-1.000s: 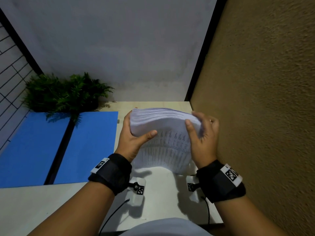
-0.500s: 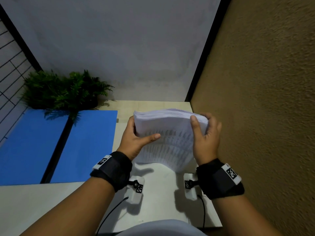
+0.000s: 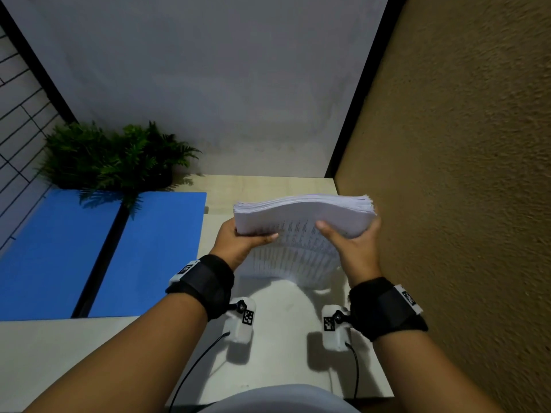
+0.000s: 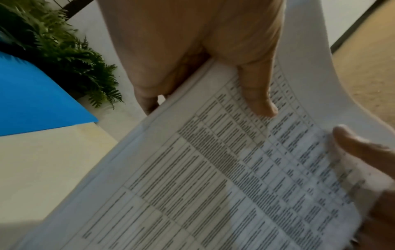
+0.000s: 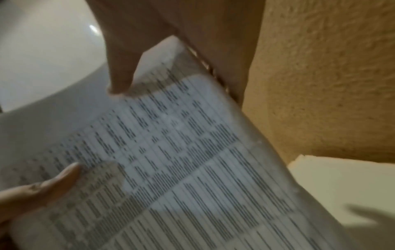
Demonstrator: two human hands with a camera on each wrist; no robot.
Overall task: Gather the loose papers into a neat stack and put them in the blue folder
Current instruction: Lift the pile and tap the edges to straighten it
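Observation:
A thick stack of printed white papers (image 3: pixel 301 231) stands on its lower edge on the white table, bowed over at the top. My left hand (image 3: pixel 238 242) grips its left side, thumb on the printed front sheet (image 4: pixel 213 169). My right hand (image 3: pixel 354 242) grips the right side, thumb across the front sheet (image 5: pixel 192 169) and fingers behind. The blue folder (image 3: pixel 98 251) lies open and flat on the table to the left, with nothing on it. Its corner (image 4: pixel 32 101) shows in the left wrist view.
A green fern plant (image 3: pixel 113 156) stands behind the folder at the back left. A rough tan wall (image 3: pixel 462 204) runs close along the table's right edge. A grey wall (image 3: pixel 208 84) closes the back. Bare white tabletop (image 3: pixel 59 362) lies in front of the folder.
The stack's top has bowed further toward the back and its upper edge looks more even. Both thumbs have slid lower on the front sheet. The folder has not moved.

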